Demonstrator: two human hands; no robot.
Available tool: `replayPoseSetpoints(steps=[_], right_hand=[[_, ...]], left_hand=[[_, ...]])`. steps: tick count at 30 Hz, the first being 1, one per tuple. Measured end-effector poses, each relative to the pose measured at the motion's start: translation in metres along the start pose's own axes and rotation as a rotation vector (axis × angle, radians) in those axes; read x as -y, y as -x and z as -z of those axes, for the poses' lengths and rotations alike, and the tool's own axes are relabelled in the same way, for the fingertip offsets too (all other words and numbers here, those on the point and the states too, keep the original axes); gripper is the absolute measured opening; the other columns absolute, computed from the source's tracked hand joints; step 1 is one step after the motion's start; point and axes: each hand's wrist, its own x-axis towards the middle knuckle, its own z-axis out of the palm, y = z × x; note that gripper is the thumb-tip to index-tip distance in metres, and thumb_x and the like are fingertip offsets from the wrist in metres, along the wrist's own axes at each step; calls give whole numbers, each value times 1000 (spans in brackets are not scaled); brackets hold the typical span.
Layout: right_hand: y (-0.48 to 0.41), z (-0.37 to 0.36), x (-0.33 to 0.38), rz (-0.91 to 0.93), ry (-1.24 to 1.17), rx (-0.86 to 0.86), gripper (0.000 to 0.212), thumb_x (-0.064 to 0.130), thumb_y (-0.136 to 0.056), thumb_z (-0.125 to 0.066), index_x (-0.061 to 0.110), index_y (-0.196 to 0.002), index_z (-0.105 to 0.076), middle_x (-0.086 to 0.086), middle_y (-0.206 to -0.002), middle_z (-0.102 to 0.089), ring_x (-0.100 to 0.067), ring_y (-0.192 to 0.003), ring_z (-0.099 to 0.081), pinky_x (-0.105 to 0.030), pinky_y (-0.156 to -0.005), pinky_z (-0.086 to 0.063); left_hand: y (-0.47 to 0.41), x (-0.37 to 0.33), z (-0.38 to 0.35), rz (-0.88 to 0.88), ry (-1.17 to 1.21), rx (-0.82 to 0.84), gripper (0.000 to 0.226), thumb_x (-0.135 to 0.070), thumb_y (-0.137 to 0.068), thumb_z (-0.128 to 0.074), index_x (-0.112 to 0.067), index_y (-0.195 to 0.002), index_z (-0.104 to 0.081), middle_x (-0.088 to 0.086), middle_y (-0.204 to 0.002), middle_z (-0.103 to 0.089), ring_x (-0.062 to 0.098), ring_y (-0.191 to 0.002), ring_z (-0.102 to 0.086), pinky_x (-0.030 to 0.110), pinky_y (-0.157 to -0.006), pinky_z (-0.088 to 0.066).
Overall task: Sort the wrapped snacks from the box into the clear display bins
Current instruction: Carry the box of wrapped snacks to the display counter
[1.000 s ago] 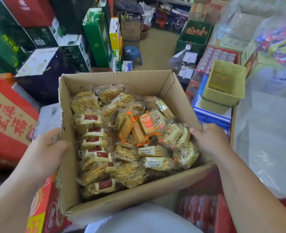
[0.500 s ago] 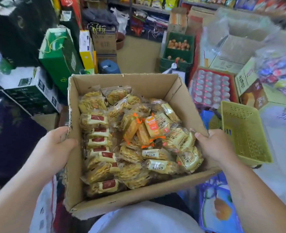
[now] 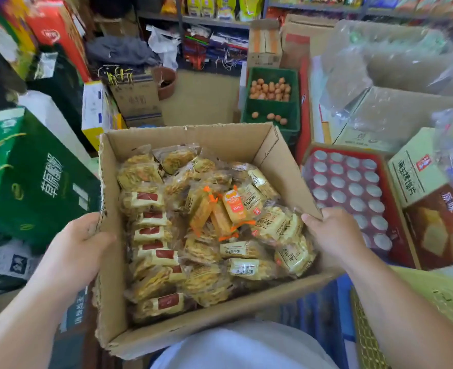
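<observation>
The cardboard box (image 3: 193, 138) is held up at chest height, level, over a crowded shop floor, between a green gift carton (image 3: 33, 182) on the left and a red tray of cans (image 3: 353, 187) on the right. The step in hand is judged to be carrying: nothing is sorted yet, and the box is packed nearly wall to wall.

The wrapped snacks (image 3: 206, 235) are all seen inside the box. Red-labelled packs are stacked along the left wall, pale-labelled ones are piled on the right, and a few orange-trimmed packets lie on top in the middle.

No clear display bin can be picked out. Only blurred clear plastic is seen at the upper right, so a set-down spot beside the bins is probably called for next, so that a hand is freed for picking.

The left hand (image 3: 78, 243) is clamped on the left wall, with the thumb (image 3: 105, 235) hooked over the rim. The right hand (image 3: 331, 235) is clamped on the right wall, with its thumb (image 3: 309, 218) pressed at the rim. The remaining fingers are hidden outside the cardboard, so their spread cannot be told.
</observation>
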Motion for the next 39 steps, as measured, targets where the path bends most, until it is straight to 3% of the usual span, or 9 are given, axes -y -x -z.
replayPoseSetpoints(steps=[5, 8, 12, 14, 17, 22, 29, 34, 39], right_hand=[[-75, 8, -4, -111, -52, -48, 52, 44, -95, -62, 9, -60, -45, -5, -61, -53, -17, -58, -49, -31, -48, -26], [-101, 16, -17, -199, -66, -69, 51, 42, -96, -61, 11, -59, -44, -4, -64, -53, -23, -65, -52, -35, -53, -29], [-125, 27, -39, -410, -87, -76, 43, 42, -98, -57, 1, -99, -67, -18, -97, -68, -39, -98, -61, -38, -76, -44], [-125, 27, -45, -514, -79, -73, 41, 41, -100, -55, 4, -105, -70, -12, -90, -63, -38, -100, -62, -36, -76, -44], [-111, 23, -40, -727, -156, -182, 34, 37, -99, -59, 6, -91, -73, -14, -80, -65, -39, -88, -63, -40, -72, -46], [-82, 15, -20, -1121, -268, -344, 39, 38, -97, -62, 9, -70, -65, -1, -59, -57, -31, -66, -59, -35, -57, -36], [-48, -4, -12, -1423, -334, -493, 35, 36, -95, -65, 20, -65, -57, 2, -60, -52, -30, -63, -49, -36, -59, -37], [-43, -13, -19, -1453, -429, -529, 40, 35, -98, -61, 17, -63, -52, 3, -62, -54, -16, -57, -47, -35, -54, -34], [-58, -15, -27, -1351, -401, -473, 34, 37, -100, -53, 16, -74, -55, 4, -68, -52, -19, -62, -48, -33, -56, -33]], left_hand=[[-87, -77, -26, -61, -57, 57, 33, -37, -81, -55, -30, -111, -66, 3, -84, -76, 39, -68, -72, 54, -70, -60], [-144, -125, -56, -160, -81, 118, 33, -24, -94, -60, -53, -107, -68, -14, -79, -76, 21, -58, -69, 35, -59, -54], [-226, -191, -112, -327, -172, 309, 22, -20, -94, -58, -37, -97, -70, -6, -66, -72, 11, -52, -64, 37, -58, -49], [-266, -225, -144, -394, -216, 406, 17, -27, -91, -58, -36, -101, -68, -3, -62, -68, 14, -51, -61, 36, -58, -47], [-314, -277, -192, -555, -306, 582, 29, -19, -96, -57, -47, -94, -65, -7, -57, -66, 7, -45, -54, 27, -50, -41], [-355, -343, -267, -754, -477, 813, 15, -19, -96, -58, -31, -93, -65, -11, -84, -70, 13, -83, -64, 32, -72, -50], [-337, -392, -376, -1037, -711, 965, 29, -13, -95, -57, -26, -73, -44, -7, -68, -46, 12, -60, -43, 32, -56, -32], [-324, -411, -433, -1140, -908, 1007, 10, -17, -98, -52, -12, -91, -57, 10, -84, -64, 26, -74, -61, 36, -64, -46], [-320, -425, -476, -1198, -1012, 835, 28, -21, -102, -51, -15, -129, -59, 12, -115, -69, 23, -74, -60, 34, -58, -43]])
